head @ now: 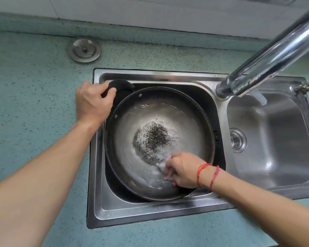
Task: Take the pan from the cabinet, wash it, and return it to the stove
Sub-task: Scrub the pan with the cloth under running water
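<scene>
Head view: left grip (91, 102) curls round pan handle (122, 84), right grip (183, 169) clutches blurred scrubber (166, 166)

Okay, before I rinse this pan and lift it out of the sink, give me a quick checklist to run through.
1. Grip: the left hand holds the pan handle, ok.
2. Seating: the pan sits inside the left basin, ok.
3. Cleanliness: dark residue covers its centre, not ok.
4. Tool: the right hand holds the scrubber, blurred, ok.
5. Water: the faucet outlet is out of frame, cannot tell.
</scene>
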{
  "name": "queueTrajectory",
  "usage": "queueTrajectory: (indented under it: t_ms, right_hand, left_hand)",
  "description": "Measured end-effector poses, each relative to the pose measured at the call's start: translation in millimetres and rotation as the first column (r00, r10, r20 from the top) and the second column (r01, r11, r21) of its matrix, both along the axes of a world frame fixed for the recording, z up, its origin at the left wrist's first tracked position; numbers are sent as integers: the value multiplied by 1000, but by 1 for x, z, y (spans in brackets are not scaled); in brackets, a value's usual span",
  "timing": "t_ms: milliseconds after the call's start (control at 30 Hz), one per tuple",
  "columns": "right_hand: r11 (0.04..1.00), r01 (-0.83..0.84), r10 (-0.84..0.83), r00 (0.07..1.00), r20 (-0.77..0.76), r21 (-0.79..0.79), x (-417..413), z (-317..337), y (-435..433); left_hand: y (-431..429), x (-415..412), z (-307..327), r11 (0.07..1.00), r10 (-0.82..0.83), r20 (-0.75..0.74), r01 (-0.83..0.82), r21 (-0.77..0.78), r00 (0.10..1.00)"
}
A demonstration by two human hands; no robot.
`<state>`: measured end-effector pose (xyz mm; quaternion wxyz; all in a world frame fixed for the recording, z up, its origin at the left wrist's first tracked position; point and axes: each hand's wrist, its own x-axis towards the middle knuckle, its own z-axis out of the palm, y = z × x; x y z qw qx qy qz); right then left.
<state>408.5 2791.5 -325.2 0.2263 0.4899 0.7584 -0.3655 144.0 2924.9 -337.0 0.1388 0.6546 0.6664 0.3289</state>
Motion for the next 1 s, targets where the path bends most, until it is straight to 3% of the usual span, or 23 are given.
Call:
queueTrajectory:
  t_ms: [67, 167, 267, 400, 533, 667, 833, 900, 1000]
  right_hand:
    - [1000, -8, 6, 990, -138, -9, -21, -2, -7]
    - [994, 55, -18, 939, -343, 97, -56, -11, -7]
    - [959, 138, -26, 913, -408, 248, -82, -26, 12]
    - [878, 180, -41, 952, -304, 444, -96, -34, 55]
    - [812, 231, -130, 967, -220, 536, -72, -44, 93]
    - [772, 79, -143, 988, 51, 630, -31, -32, 101]
    - [768, -82, -122, 955, 270, 635, 11, -18, 71]
    - [784, -96, -81, 964, 254, 614, 23, -17, 53]
    - [901, -54, -23, 985, 172, 430, 23, -7, 25]
  left_hand:
    - [0, 0, 0, 1000, 0, 0, 0, 6, 1000]
    - [1, 0, -1, 1000, 5, 1, -5, 9, 1000]
    - [1, -1, 0, 1000, 5, 2, -5, 9, 1000]
    - [0, 0, 0, 1000, 5, 1, -5, 9, 1000]
    - [1, 0, 0, 1000, -1, 4, 1, 11, 1000]
    - [1, 0, -2, 1000, -8, -10, 8, 9, 1000]
    - [2, 0, -5, 1000, 12, 2, -12, -4, 1000]
    - [3, 0, -5, 1000, 16, -1, -16, -7, 1000]
    - [2, 0, -5, 1000, 22, 0, -22, -5, 1000]
